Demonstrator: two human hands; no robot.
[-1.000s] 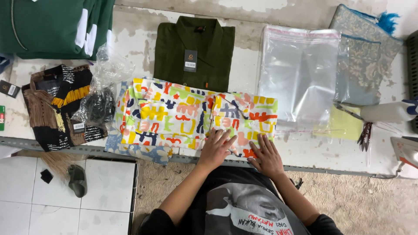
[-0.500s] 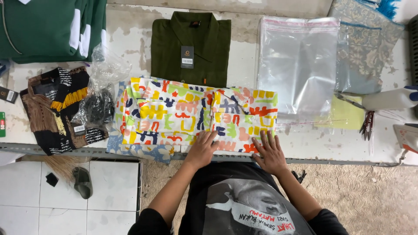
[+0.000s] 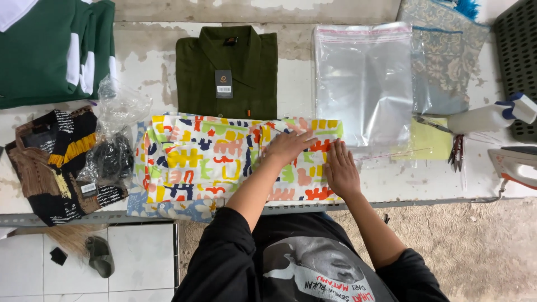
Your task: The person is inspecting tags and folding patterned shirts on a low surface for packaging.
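Note:
A folded shirt with a bright multicolour print [image 3: 207, 159] lies on the white table [image 3: 140, 67] in front of me. My left hand [image 3: 288, 146] rests flat on its right half, fingers pointing right. Just beside it, my right hand [image 3: 341, 170] presses flat on the shirt's right edge, fingers pointing away from me. Neither hand grips anything. A folded dark green shirt [image 3: 229, 70] with a hang tag lies just behind the printed one.
Clear plastic bags [image 3: 363, 78] lie at right, over patterned fabric [image 3: 447, 61]. A black and brown printed garment [image 3: 53, 156] and crumpled bags [image 3: 114, 151] sit at left, green clothing [image 3: 50, 50] at far left. A spray bottle [image 3: 492, 114], scissors [image 3: 456, 151] and an iron [image 3: 517, 165] stand at right.
My left hand slid forward and to the right across the printed shirt. My right hand stayed flat on the shirt's right edge.

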